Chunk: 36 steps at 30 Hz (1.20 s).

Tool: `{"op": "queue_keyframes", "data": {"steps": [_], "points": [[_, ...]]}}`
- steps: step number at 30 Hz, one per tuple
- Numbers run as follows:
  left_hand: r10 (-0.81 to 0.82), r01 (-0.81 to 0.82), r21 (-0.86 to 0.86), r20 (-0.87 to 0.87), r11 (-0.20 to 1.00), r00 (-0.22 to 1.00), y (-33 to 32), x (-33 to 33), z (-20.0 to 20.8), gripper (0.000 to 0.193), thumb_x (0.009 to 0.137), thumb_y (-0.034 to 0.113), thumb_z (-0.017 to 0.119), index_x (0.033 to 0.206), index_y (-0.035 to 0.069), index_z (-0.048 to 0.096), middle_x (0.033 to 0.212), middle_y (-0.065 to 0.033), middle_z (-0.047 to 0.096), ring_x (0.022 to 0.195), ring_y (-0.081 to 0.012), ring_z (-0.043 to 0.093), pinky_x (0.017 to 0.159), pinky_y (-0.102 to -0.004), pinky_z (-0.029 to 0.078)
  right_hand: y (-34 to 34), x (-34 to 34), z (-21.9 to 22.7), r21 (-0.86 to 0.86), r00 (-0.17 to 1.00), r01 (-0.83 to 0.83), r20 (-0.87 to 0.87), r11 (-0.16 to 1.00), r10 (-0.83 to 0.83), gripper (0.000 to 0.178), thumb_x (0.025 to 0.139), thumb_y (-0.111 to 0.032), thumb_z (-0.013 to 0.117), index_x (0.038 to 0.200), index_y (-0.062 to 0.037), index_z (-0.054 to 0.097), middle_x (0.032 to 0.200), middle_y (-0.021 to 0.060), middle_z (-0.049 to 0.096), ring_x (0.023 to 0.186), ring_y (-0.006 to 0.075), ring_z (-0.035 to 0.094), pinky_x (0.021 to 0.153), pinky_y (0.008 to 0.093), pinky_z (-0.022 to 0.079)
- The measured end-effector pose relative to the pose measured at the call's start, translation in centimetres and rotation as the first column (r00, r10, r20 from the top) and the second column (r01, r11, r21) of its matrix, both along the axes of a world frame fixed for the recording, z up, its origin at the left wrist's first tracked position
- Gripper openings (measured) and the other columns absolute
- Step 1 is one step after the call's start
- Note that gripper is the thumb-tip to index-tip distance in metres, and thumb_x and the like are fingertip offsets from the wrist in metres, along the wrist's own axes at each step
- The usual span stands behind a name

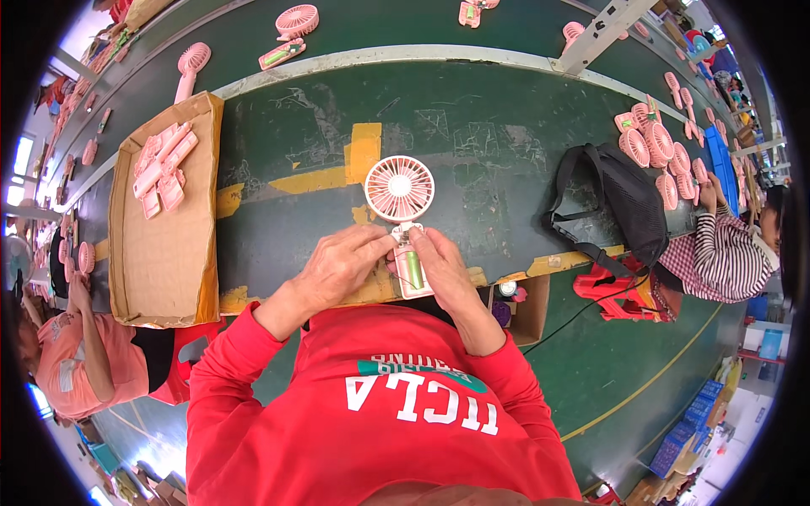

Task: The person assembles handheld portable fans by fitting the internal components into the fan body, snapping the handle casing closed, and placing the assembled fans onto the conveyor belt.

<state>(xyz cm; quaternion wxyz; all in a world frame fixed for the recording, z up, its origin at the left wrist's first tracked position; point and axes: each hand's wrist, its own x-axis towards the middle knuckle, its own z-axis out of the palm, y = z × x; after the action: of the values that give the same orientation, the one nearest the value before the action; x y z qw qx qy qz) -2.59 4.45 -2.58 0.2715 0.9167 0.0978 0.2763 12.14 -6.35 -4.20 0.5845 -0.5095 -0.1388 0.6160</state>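
Two hands meet on one pink handheld fan at the near edge of the dark green workbench. My left hand pinches the open handle from the side; my right hand cradles it, thumb beside the green battery cell. I judge steady support matters here, keeping the cell square in its bay. A cardboard tray of pink parts sits left.

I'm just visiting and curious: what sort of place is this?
Probably a small factory assembly line. Both hands work on an open pink handheld fan, a cardboard tray holds pink parts, and finished fans pile beside a seated co-worker.
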Motion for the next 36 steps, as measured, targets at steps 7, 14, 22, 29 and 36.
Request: {"op": "queue_keyframes", "data": {"steps": [7,14,22,29,36], "points": [[-0.045,0.043,0.056,0.043,0.998,0.998,-0.3,0.3,-0.4,0.026,0.067,-0.002,0.068,0.092,0.003,0.062,0.084,-0.0088,0.061,0.070,-0.0259,0.061,0.059,-0.0336,0.051,-0.2,0.2,-1.4,-0.035,0.992,-0.018,0.123,0.999,0.022,0.033,0.096,-0.031,0.048,0.107,-0.0002,0.054,0.087,0.0056,0.062,0.075,0.0106,0.062,0.062,0.0226,0.051],[0.331,-0.320,-0.132,0.069,0.938,0.941,-3.5,1.5,-1.1,0.015,0.068,-0.001,0.072,0.080,0.001,0.062,0.071,-0.0117,0.059,0.063,-0.0285,0.058,0.055,-0.0361,0.048,0.8,-0.9,-2.3,-0.087,0.949,0.059,0.314,0.994,-0.029,0.029,0.095,-0.027,0.052,0.104,-0.0004,0.058,0.091,0.0031,0.061,0.079,0.0059,0.057,0.067,0.0204,0.047],[0.126,-0.206,-0.433,-0.205,0.878,0.971,-2.5,-1.2,1.7,0.021,0.080,0.005,0.060,0.100,0.000,0.061,0.090,-0.0166,0.060,0.080,-0.0372,0.059,0.070,-0.0413,0.049,0.3,-1.1,-1.9,0.023,0.969,0.101,0.223,0.995,-0.103,0.034,0.095,-0.028,0.053,0.109,0.0026,0.057,0.096,0.0092,0.064,0.083,0.0140,0.062,0.071,0.0247,0.051],[0.734,-0.706,0.205,-0.128,0.677,0.667,9.1,-10.4,4.5,0.016,0.082,0.010,0.061,0.095,0.001,0.066,0.085,-0.0184,0.063,0.069,-0.0325,0.062,0.063,-0.0386,0.050,0.0,-0.6,-1.2,-0.011,0.990,0.077,0.121,0.997,-0.076,0.034,0.096,-0.028,0.048,0.107,0.0039,0.053,0.094,0.0173,0.065,0.081,0.0234,0.067,0.070,0.0318,0.055],[0.943,-0.697,0.635,-0.227,0.332,0.243,16.7,-20.7,-2.5,0.019,0.081,0.016,0.057,0.094,0.002,0.059,0.088,-0.0183,0.061,0.073,-0.0338,0.063,0.061,-0.0465,0.049,0.0,-0.4,-0.7,-0.009,0.996,0.064,0.061,0.998,-0.063,0.032,0.097,-0.026,0.047,0.108,0.0040,0.054,0.096,0.0175,0.065,0.084,0.0235,0.066,0.072,0.0317,0.055]]}}
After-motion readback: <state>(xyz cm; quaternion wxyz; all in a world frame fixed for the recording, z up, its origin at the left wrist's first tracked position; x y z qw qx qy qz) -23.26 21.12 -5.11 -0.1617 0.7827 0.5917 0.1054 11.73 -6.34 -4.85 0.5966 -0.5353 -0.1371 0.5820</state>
